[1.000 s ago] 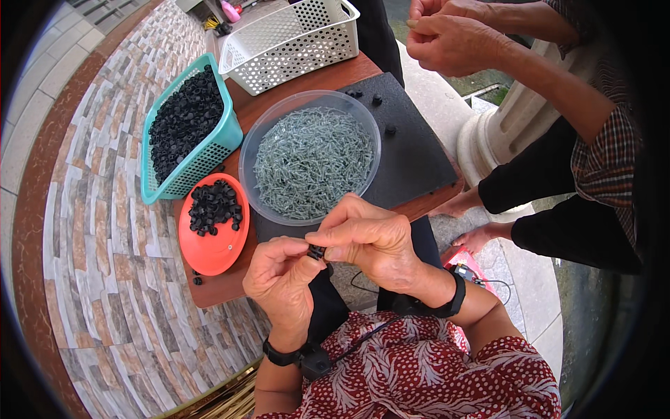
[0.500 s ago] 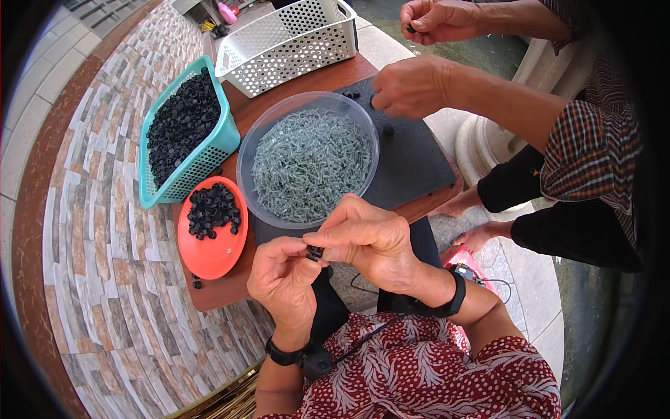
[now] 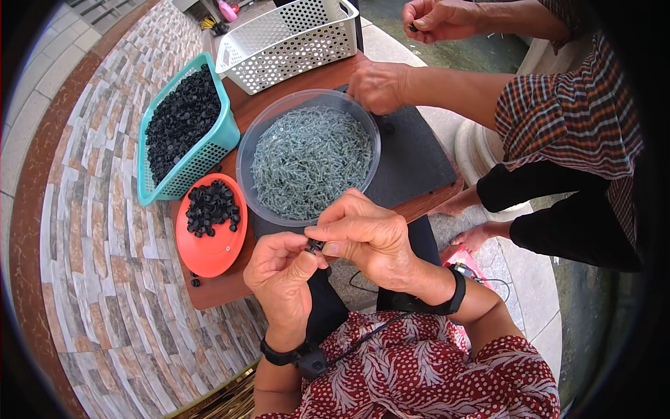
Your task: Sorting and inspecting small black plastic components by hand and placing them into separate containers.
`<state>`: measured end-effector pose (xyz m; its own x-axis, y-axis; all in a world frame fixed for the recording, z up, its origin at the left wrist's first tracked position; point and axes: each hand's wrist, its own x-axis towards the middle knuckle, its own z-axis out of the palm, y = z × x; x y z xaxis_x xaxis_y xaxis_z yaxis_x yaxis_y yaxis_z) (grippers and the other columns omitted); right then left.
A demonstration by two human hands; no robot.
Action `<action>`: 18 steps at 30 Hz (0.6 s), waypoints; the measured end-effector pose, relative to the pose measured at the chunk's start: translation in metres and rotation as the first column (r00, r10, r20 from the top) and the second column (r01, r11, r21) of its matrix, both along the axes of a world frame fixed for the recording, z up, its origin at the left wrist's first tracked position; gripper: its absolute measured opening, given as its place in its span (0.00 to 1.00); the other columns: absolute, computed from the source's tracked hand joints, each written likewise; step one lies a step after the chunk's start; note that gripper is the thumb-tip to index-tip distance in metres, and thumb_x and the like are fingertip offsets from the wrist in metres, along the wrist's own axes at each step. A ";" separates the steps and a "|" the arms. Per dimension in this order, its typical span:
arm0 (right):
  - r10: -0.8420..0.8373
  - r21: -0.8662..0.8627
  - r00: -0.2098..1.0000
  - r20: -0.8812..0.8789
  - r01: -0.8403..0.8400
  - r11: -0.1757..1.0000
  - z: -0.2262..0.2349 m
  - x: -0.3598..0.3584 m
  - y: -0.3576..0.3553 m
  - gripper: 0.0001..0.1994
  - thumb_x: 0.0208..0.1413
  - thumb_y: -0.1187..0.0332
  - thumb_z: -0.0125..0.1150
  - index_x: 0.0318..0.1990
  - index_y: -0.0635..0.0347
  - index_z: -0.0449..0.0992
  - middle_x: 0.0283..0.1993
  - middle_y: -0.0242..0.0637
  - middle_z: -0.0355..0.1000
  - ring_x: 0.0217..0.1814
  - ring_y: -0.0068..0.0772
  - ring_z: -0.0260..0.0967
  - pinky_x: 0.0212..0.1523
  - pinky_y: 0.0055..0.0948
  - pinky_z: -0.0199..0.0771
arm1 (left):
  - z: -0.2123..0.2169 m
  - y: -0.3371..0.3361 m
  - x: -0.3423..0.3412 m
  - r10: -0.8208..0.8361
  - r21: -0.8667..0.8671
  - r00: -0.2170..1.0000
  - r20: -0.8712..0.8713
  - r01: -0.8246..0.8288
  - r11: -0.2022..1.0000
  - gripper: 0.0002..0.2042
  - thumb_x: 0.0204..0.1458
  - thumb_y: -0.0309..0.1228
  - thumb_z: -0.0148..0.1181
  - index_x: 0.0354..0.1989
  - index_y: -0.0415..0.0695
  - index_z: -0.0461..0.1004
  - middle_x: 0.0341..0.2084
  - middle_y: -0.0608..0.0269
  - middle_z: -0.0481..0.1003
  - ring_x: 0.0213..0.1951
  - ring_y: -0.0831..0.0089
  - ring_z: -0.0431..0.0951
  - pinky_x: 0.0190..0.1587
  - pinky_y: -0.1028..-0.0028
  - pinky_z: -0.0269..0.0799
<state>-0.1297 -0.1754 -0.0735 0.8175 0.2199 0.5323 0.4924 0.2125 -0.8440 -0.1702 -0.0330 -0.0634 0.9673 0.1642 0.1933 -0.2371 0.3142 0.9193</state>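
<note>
My left hand (image 3: pixel 280 278) pinches a small black plastic part (image 3: pixel 314 246) between thumb and fingers, above my lap at the near edge of the table. From the other side, the thumb and fingertips of my right hand (image 3: pixel 377 244) close on the same part. Fingers cover most of it, so its exact kind is hard to see. Just beyond my hands stands a clear round tub (image 3: pixel 246 183) full of clear, pale greenish small pieces that look like screws. Left of it, an orange-red plate (image 3: pixel 209 258) carries a heap of small black plastic parts (image 3: pixel 211 207).
A turquoise basket (image 3: pixel 225 133) full of black parts and a white perforated basket (image 3: pixel 293 61) stand on the brown table (image 3: pixel 241 276). At the right, a co-worker's hand (image 3: pixel 380 85) reaches over the dark mat (image 3: pixel 412 157); their other hand (image 3: pixel 440 19) holds a small black piece.
The co-worker's nearer hand has moved left toward the tub's far rim, its sleeve following. My hands keep their pinch on the black part, with only a slight shift.
</note>
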 end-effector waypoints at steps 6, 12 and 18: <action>0.113 0.098 0.975 -0.192 -0.095 0.991 -0.004 -0.006 0.004 0.13 0.47 0.82 0.59 0.42 0.60 0.79 0.38 0.36 0.69 0.39 0.28 0.66 0.41 0.25 0.69 | 0.006 -0.001 -0.004 0.062 0.075 0.998 -0.029 -0.060 0.995 0.13 0.44 0.24 0.66 0.34 0.34 0.68 0.23 0.57 0.74 0.22 0.73 0.74 0.25 0.76 0.72; 0.238 0.260 0.922 -0.306 -0.159 0.952 -0.003 -0.010 0.005 0.13 0.51 0.85 0.54 0.42 0.62 0.78 0.43 0.37 0.66 0.37 0.23 0.71 0.37 0.17 0.78 | 0.010 -0.001 -0.003 0.055 0.048 0.997 -0.056 -0.052 0.997 0.16 0.43 0.24 0.66 0.38 0.33 0.67 0.23 0.55 0.75 0.21 0.73 0.74 0.22 0.77 0.70; 0.204 0.214 0.938 -0.281 -0.147 0.966 -0.005 -0.008 0.004 0.12 0.51 0.85 0.54 0.42 0.64 0.78 0.43 0.37 0.66 0.37 0.24 0.71 0.38 0.19 0.77 | 0.008 0.002 -0.003 0.035 0.052 0.996 -0.085 -0.031 0.998 0.16 0.43 0.23 0.66 0.38 0.32 0.67 0.23 0.55 0.75 0.21 0.73 0.74 0.22 0.78 0.70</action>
<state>-0.1379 -0.1712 -0.0783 0.9020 0.2948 0.3154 0.1647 0.4403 -0.8826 -0.1727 -0.0313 -0.0558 0.9748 0.1888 0.1184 -0.1660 0.2605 0.9511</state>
